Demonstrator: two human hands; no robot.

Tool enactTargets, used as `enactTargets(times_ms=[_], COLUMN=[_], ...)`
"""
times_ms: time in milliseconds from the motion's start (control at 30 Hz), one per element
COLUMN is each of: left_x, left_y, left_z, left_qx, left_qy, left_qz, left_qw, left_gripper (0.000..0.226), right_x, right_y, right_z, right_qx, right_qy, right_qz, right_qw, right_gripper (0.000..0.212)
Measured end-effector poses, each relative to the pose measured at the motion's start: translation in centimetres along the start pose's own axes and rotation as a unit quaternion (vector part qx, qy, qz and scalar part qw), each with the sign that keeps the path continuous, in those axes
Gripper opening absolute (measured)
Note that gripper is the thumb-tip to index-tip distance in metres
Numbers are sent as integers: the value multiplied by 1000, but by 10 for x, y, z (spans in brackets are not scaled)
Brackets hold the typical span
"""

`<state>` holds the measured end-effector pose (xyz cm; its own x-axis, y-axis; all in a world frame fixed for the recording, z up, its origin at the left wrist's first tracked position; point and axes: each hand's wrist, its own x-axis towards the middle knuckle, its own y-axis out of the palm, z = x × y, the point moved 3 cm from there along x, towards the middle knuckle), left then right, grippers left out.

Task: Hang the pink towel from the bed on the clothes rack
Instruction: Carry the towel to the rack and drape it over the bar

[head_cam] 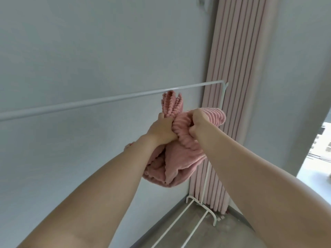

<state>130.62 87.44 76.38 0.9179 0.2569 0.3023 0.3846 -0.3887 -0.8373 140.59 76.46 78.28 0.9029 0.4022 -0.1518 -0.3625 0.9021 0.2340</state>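
Holding the bunched pink towel [177, 154] just below the rack's rail [100, 102], left hand [163, 130] and right hand [198, 120] clenched on it, I'd lift toward twelve o'clock and spread it over the rail.

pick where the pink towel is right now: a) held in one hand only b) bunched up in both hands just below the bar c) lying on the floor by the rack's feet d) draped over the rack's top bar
b: the pink towel is gathered between the left hand and right hand, with its top folds just under the white bar of the clothes rack, not over it.
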Motion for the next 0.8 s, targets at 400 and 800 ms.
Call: enactTargets(times_ms=[400,800], left_x=[44,-9], left_y=[-11,-34], left_z=[7,-34], left_qx=[-221,-65], left_qy=[-233,66], left_qz=[-129,-234], left_qw=[938,968], left_gripper=[37,82], right_x=[67,58], right_y=[-20,30], right_z=[41,64], right_qx=[-188,-23], right_qy=[-297,-255], right_qz=[38,-7], right_qw=[935,967], right_gripper=[20,18])
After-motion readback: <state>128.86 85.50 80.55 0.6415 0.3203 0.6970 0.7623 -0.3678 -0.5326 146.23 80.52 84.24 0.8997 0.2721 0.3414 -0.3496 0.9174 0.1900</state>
